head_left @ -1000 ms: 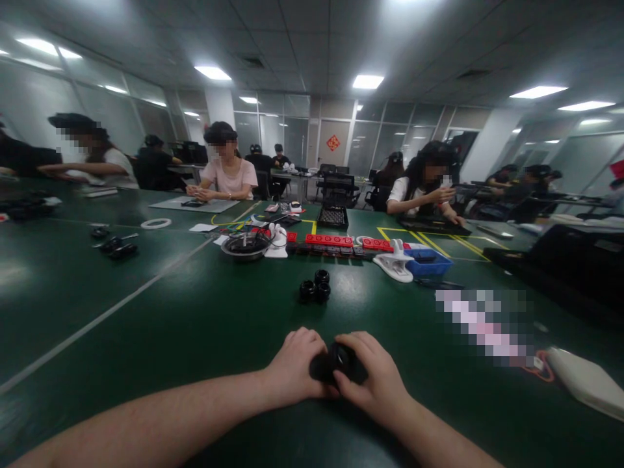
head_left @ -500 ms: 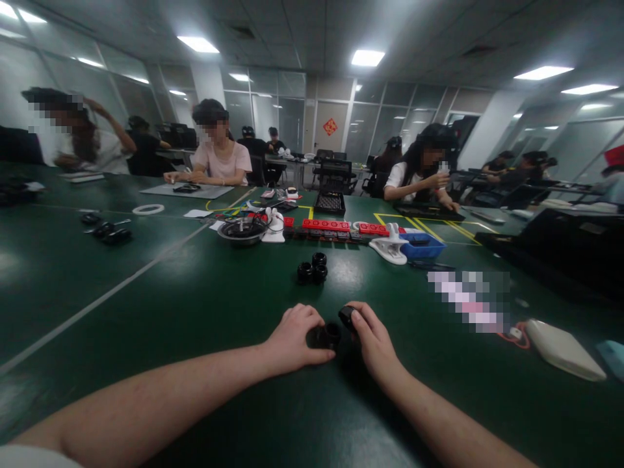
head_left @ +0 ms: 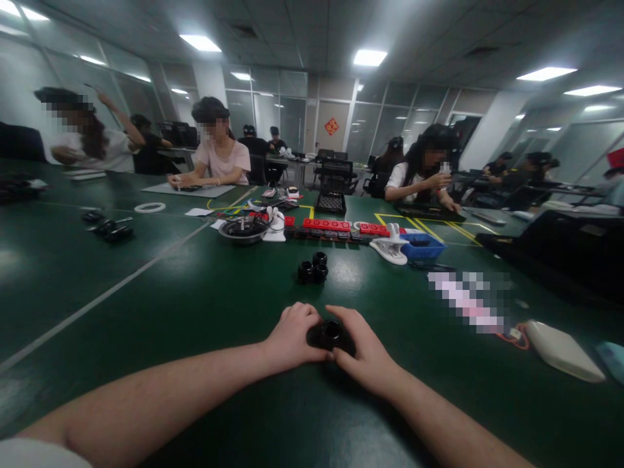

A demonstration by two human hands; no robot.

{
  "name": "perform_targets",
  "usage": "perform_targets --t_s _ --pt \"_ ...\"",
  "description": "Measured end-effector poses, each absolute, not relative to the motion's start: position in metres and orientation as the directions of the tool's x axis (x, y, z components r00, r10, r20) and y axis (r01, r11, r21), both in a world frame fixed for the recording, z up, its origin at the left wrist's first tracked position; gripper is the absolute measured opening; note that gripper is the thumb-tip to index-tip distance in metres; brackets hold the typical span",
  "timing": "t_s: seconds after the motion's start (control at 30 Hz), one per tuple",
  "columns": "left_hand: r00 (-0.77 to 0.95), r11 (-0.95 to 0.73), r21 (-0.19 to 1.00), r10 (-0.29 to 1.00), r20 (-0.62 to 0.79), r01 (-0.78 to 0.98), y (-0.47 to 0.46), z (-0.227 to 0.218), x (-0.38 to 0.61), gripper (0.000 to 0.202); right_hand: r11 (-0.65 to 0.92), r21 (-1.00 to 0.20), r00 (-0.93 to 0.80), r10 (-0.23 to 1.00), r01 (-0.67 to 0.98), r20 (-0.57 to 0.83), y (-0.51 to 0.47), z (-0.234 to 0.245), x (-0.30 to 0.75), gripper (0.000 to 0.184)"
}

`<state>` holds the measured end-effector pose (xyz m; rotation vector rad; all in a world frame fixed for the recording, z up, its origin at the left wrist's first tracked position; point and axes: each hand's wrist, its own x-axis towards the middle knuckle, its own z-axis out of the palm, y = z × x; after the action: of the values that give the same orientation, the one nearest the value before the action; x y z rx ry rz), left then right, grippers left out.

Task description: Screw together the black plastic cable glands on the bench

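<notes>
Near the table's front edge, my left hand (head_left: 298,335) is curled round the left side of a small cluster of black round parts (head_left: 332,330). One of these parts shows a round hole facing up. From the other side my right hand (head_left: 363,348) wraps the same cluster, fingers behind it and thumb in front. My thumbs almost meet. How many parts lie between my hands I cannot tell, as the fingers hide their sides. Farther off on the green table (head_left: 234,305) stand three similar black round parts (head_left: 312,268), close together.
Beyond them lie a bowl of black pieces (head_left: 244,229), white clamp stands (head_left: 391,246), a row of red blocks (head_left: 325,224) and a blue bin (head_left: 423,246). A cream case (head_left: 564,351) lies to the right. Co-workers sit across the table.
My right hand has moved left with its black part, bringing it against the parts at my left hand. The left hand has barely moved.
</notes>
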<state>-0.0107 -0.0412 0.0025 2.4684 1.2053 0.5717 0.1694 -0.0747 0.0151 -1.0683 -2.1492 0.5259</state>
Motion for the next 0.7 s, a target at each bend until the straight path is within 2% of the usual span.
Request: perform_targets --t_s 0.17,0.3,0.5,0.7 --pt "0.575 -0.587 0.473 0.796 0.189 0.657 -0.04 0.003 -0.011 0.048 0.474 -0.622 -0.227 0.871 0.623 0.437 -0.073 0.013 0.167 0.055" --pt "0.581 -0.587 0.465 0.795 0.176 0.663 -0.041 0.005 -0.011 0.041 0.403 -0.616 -0.151 0.895 0.677 0.419 -0.073 0.013 0.157 0.054" --pt "0.563 -0.552 0.483 0.815 0.139 0.68 -0.043 0.009 -0.011 0.03 0.424 -0.625 -0.226 0.9 0.655 0.374 -0.075 0.012 0.15 0.042" --pt "0.547 -0.523 0.514 0.829 0.12 0.68 -0.045 0.012 -0.011 0.031 0.543 -0.623 -0.36 0.839 0.562 0.407 -0.077 0.012 0.156 0.043"
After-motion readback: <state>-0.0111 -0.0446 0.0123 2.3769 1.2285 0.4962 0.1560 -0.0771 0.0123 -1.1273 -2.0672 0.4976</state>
